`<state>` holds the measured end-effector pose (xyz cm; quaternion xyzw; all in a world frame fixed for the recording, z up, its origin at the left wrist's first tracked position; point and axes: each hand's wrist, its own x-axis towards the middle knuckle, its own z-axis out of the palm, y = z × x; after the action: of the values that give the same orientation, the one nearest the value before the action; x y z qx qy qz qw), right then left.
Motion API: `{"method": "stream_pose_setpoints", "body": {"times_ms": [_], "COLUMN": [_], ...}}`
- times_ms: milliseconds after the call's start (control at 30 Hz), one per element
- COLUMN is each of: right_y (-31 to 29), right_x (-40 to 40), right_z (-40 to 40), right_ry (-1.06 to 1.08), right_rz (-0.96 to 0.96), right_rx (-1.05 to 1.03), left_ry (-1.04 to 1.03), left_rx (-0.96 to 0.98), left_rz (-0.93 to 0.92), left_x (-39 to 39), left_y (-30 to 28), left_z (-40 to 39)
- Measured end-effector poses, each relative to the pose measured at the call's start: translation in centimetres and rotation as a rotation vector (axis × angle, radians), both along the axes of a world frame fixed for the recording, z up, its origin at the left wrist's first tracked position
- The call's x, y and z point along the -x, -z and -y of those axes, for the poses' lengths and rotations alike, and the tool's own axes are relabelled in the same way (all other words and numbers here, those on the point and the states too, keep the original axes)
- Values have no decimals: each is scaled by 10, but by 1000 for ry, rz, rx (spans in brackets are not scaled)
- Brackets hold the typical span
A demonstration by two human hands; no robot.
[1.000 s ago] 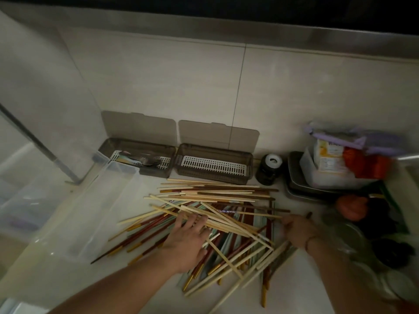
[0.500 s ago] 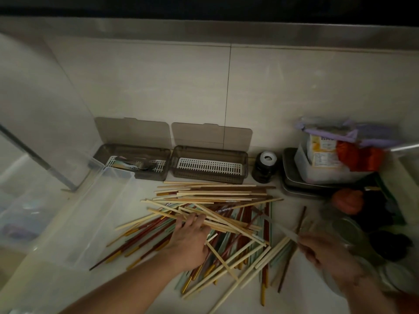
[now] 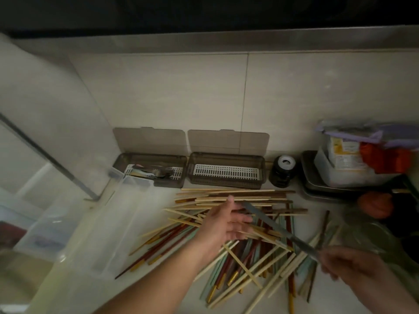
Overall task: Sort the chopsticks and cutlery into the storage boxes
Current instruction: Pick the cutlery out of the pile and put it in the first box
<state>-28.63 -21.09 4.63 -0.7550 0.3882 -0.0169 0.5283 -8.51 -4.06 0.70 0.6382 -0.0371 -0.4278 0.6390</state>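
A loose heap of chopsticks (image 3: 238,225), pale wood, dark red, teal and gold-tipped, is spread over the counter. My right hand (image 3: 349,266) grips the handle of a metal knife (image 3: 272,223) whose blade points up-left over the heap. My left hand (image 3: 224,223) hovers over the pile with its fingers spread, close to the blade tip. Against the wall stand two grey storage boxes with lids up: the left box (image 3: 122,162) holds some cutlery, the right box (image 3: 226,157) shows only its white slatted tray.
A clear plastic bin (image 3: 108,223) lies left of the heap. At the right are a dark jar (image 3: 283,171), a metal tray (image 3: 308,177) stacked with a container and packets, an orange object (image 3: 374,205) and a clear bag (image 3: 367,234).
My right hand pulled back to the lower right and drew a knife out of the heap. My left hand lifted off the chopsticks and opened toward the blade.
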Motion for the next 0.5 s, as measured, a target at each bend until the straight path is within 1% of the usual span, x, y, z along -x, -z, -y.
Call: {"method": "stream_pose_setpoints", "body": {"times_ms": [33, 100, 167, 233, 367, 433, 500], "right_y": [-1, -3, -6, -6, -4, -4, -6], "right_x": [-9, -29, -51, -78, -141, -178, -215], "right_z": [-8, -25, -40, -52, -73, -88, -100], "right_ry": [-22, -63, -126, -256, -526, -645, -706], "right_rz": [4, 6, 3, -5, 32, 50, 51], "right_rx": [-40, -108, -125, -24, 294, 438, 516], "left_ry": [-30, -109, -189, -233, -288, -383, -519], "left_rx": [44, 95, 114, 102, 99, 153, 202], "left_rz": [-37, 6, 46, 108, 246, 274, 277], "left_x": [-4, -14, -27, -43, -70, -82, -96], "left_y": [-7, -13, -13, -13, -10, -10, -12], "left_z": [-4, -18, -36, -54, -86, -97, -109]}}
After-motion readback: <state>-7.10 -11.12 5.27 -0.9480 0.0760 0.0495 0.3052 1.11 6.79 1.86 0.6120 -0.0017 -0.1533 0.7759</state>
